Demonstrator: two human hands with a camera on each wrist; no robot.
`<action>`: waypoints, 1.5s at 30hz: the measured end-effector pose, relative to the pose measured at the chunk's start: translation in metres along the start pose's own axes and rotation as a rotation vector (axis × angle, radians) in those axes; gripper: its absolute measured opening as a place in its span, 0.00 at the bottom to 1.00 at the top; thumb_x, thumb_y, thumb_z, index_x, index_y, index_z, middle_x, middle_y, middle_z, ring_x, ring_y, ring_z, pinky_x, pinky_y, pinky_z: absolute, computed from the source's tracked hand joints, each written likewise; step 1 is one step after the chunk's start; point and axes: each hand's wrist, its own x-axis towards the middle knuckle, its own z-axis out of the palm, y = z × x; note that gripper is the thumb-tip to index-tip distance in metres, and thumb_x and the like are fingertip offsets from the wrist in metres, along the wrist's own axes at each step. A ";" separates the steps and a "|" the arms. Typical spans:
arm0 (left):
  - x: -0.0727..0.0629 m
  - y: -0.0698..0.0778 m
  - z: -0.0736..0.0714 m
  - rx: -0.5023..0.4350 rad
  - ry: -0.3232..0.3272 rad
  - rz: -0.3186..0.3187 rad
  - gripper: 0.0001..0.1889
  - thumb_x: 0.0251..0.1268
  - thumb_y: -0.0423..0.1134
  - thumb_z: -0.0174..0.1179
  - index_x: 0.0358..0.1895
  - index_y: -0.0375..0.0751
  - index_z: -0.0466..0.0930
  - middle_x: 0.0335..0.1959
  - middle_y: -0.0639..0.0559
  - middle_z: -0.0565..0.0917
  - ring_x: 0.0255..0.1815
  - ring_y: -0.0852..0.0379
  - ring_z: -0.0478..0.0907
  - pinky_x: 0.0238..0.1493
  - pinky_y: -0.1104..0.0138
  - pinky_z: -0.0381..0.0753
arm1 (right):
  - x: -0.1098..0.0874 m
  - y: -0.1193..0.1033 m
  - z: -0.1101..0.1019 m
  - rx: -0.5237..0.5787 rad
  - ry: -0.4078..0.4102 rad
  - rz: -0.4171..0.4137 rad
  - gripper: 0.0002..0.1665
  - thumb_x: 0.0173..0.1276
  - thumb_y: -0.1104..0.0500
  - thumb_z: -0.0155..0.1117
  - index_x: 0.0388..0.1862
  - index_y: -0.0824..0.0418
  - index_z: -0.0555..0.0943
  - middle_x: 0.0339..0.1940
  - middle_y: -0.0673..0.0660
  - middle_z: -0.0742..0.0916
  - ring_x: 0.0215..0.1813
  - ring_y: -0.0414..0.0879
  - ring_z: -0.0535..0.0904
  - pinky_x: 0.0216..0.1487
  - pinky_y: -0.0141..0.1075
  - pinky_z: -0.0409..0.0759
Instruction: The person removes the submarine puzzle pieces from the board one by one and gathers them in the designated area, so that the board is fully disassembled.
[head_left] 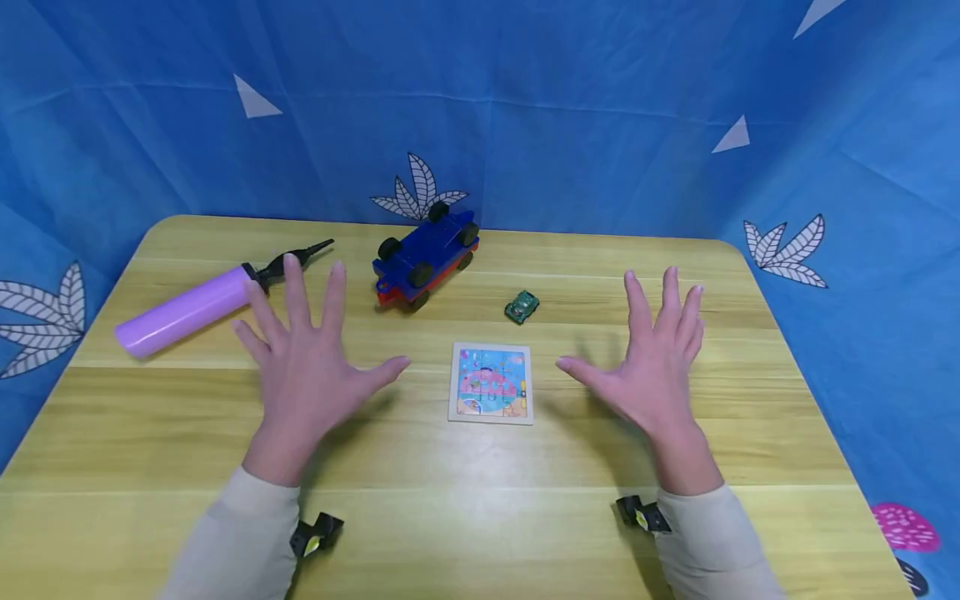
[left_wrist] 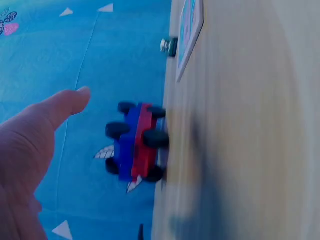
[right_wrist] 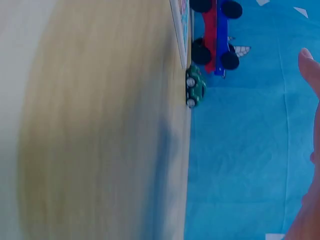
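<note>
- Puzzle (head_left: 491,383) lies flat on the tabletop (head_left: 480,517), between left hand (head_left: 307,375) and right hand (head_left: 656,371), probably central so that both can reach it.
- Each hand hovers with wide grip, fingers spread, holding nothing.
- Blue-red toy vehicle (head_left: 429,252) shows wheels above and below, so it can likely rest either way up.

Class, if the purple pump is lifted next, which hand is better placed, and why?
Probably the left hand: empty and near the purple pump; the right hand, also empty, is farther away.
</note>
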 end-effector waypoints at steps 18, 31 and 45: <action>-0.010 0.048 0.030 -0.544 -0.105 0.051 0.59 0.50 0.56 0.77 0.82 0.57 0.46 0.49 0.47 0.75 0.40 0.55 0.77 0.34 0.59 0.77 | 0.008 -0.050 0.040 0.427 0.040 -0.107 0.58 0.45 0.42 0.84 0.75 0.52 0.68 0.45 0.56 0.73 0.50 0.54 0.65 0.47 0.47 0.64; -0.011 0.059 0.076 -0.641 -0.203 0.033 0.55 0.48 0.51 0.79 0.77 0.37 0.58 0.22 0.53 0.74 0.20 0.58 0.70 0.25 0.61 0.73 | 0.005 -0.065 0.063 0.607 -0.244 -0.042 0.44 0.53 0.48 0.82 0.68 0.52 0.75 0.21 0.52 0.74 0.18 0.43 0.68 0.24 0.36 0.70; -0.015 0.066 0.086 -0.634 -0.433 -0.078 0.53 0.52 0.43 0.77 0.78 0.34 0.55 0.21 0.54 0.76 0.17 0.58 0.74 0.26 0.64 0.76 | 0.002 -0.060 0.087 0.568 -0.462 -0.014 0.37 0.54 0.53 0.82 0.63 0.59 0.79 0.17 0.49 0.75 0.18 0.42 0.68 0.29 0.38 0.75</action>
